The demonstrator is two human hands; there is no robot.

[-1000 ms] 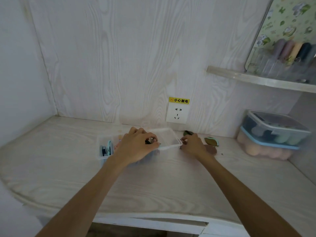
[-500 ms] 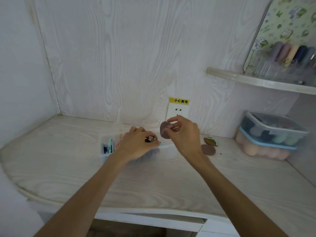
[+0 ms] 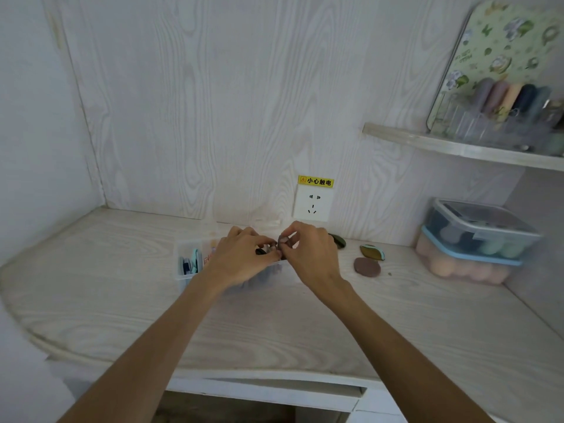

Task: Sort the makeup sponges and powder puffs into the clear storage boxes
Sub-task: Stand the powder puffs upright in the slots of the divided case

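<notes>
My forearms reach out over the pale wood-grain surface [image 3: 122, 315] toward a clear plastic box [image 3: 186, 274] near the back wall. My left hand [image 3: 241, 261] rests over the box, fingers curled; a small dark thing shows under the fingertips, but I cannot tell whether that grip has hold of it. My right hand [image 3: 311, 254] meets it at the box's right end, thumb and forefinger pinched on a flat brown puff [image 3: 282, 241] held on edge. In the box's left end, thin puffs [image 3: 190, 264] in blue, teal and pink stand upright.

To the right on the surface lie a round, matte brown puff [image 3: 367, 266], a teardrop olive puff [image 3: 371, 251] with a teal edge just behind it, and a dark green puff [image 3: 338, 240] partly hidden by my right hand.

Further right stand two stacked lidded boxes [image 3: 476, 239]: the lower holds rounded peach sponges, the upper darker and mint ones.

On the wall, a white socket [image 3: 312, 204] carries a yellow label [image 3: 316, 181] reading 小心触电. Above right, a clear shelf [image 3: 457, 148] bears a row of pastel sponges in a clear holder.
</notes>
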